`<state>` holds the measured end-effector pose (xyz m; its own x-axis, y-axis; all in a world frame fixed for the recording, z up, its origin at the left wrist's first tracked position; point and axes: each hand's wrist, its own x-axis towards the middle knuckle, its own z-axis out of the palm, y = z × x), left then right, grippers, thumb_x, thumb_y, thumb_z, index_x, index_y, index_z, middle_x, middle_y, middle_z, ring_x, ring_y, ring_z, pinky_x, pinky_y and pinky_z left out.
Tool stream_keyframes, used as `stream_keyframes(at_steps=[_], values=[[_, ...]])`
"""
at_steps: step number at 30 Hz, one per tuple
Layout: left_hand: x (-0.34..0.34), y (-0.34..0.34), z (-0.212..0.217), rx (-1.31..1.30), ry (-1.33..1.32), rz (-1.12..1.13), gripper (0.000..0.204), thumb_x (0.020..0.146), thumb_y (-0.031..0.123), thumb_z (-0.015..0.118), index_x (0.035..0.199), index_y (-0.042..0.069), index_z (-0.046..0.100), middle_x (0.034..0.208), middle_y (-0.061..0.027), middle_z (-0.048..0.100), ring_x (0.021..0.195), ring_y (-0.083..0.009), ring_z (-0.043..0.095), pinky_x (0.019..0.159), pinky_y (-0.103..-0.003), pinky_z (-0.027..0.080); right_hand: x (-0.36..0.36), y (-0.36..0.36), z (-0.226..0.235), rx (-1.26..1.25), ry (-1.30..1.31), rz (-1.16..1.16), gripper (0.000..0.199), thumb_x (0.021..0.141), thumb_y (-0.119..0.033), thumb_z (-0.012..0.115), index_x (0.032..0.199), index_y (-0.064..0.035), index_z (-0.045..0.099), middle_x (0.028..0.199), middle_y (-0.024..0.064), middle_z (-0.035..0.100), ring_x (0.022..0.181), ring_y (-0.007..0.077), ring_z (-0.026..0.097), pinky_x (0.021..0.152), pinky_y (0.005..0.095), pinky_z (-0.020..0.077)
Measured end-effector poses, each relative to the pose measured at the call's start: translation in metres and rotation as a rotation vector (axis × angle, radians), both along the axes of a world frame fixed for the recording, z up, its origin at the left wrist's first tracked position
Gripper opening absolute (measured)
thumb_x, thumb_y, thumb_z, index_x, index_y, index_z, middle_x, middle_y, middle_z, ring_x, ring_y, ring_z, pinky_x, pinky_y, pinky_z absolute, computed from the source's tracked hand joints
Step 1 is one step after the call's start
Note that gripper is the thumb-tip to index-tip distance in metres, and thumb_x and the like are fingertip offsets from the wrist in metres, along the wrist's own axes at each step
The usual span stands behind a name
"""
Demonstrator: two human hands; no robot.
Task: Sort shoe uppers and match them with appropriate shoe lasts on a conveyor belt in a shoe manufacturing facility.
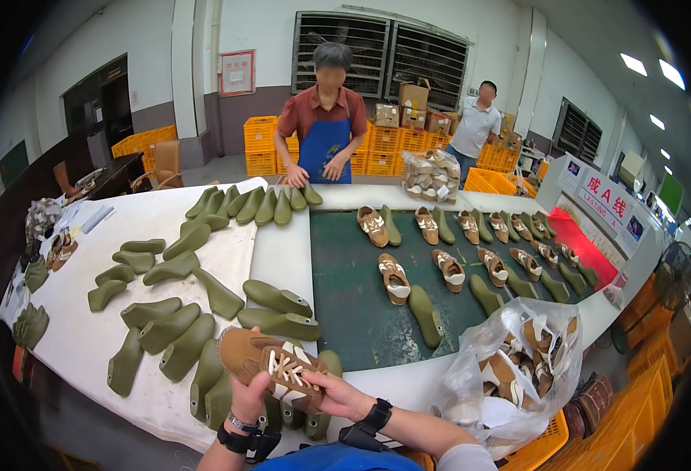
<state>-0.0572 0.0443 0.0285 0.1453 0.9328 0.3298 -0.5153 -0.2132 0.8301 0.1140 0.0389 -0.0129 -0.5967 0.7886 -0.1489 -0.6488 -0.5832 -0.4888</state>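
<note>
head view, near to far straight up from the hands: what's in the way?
Both hands, left hand and right hand, holding a brown shoe upper → green shoe lasts on the white table → row of lasts at the far edge → person in a blue apron → yellow crates.

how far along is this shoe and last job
Done: brown shoe uppers lie beside green lasts on the dark belt. In hand: both hands, left hand and right hand, hold one brown upper. Left: loose lasts and a bag of uppers.
</note>
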Motion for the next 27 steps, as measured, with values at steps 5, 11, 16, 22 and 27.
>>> stream_keyframes(at_steps=[5, 11, 16, 22, 27], values=[[-0.006, 0.007, -0.011, -0.103, 0.034, 0.218, 0.041, 0.081, 0.004, 0.052, 0.12, -0.003, 0.046, 0.113, -0.0113, 0.056, 0.103, -0.0205, 0.056, 0.09, -0.033, 0.043, -0.003, 0.001, -0.002, 0.012, 0.137, 0.012, 0.046, 0.09, -0.023, 0.056, 0.131, -0.0094, 0.039, 0.128, 0.0078, 0.05, 0.112, 0.0204, 0.053, 0.096, 0.0384, 0.0438], [-0.006, 0.015, -0.028, -0.132, 0.087, 0.051, 0.047, 0.076, 0.012, 0.066, 0.118, -0.001, 0.048, 0.112, -0.0081, 0.056, 0.102, -0.0178, 0.055, 0.089, -0.031, 0.044, 0.002, 0.008, -0.016, -0.18, 0.09, -0.003, 0.041, 0.093, -0.032, 0.051, 0.126, -0.0097, 0.047, 0.121, 0.0081, 0.056, 0.108, 0.0211, 0.055, 0.093, 0.038, 0.0451], [0.001, -0.003, -0.062, -0.068, 0.397, -0.206, 0.078, 0.063, 0.03, 0.082, 0.125, 0.003, 0.045, 0.123, -0.0068, 0.048, 0.112, -0.0184, 0.047, 0.095, -0.033, 0.04, -0.008, 0.007, -0.026, -0.169, 0.271, 0.117, 0.039, 0.093, -0.034, 0.049, 0.124, -0.0103, 0.05, 0.119, 0.0065, 0.057, 0.108, 0.0198, 0.055, 0.093, 0.0379, 0.0434], [0.004, -0.004, -0.049, -0.216, 0.078, -0.091, 0.073, 0.065, 0.036, 0.077, 0.122, 0.002, 0.046, 0.11, -0.0061, 0.057, 0.1, -0.0159, 0.056, 0.087, -0.03, 0.045, -0.027, 0.012, -0.043, -0.076, 0.623, 0.29, 0.047, 0.095, -0.039, 0.042, 0.131, -0.0091, 0.043, 0.131, 0.0062, 0.049, 0.119, 0.0215, 0.046, 0.104, 0.0394, 0.032], [0.006, 0.0, -0.062, -0.279, -0.035, -0.007, 0.056, 0.077, 0.016, 0.067, 0.125, 0.001, 0.041, 0.116, -0.0074, 0.053, 0.105, -0.019, 0.053, 0.092, -0.032, 0.043, -0.024, 0.015, -0.026, -0.111, 0.399, 0.205, 0.039, 0.094, -0.026, 0.049, 0.128, -0.008, 0.046, 0.127, 0.005, 0.052, 0.116, 0.0166, 0.048, 0.104, 0.0333, 0.0329]])
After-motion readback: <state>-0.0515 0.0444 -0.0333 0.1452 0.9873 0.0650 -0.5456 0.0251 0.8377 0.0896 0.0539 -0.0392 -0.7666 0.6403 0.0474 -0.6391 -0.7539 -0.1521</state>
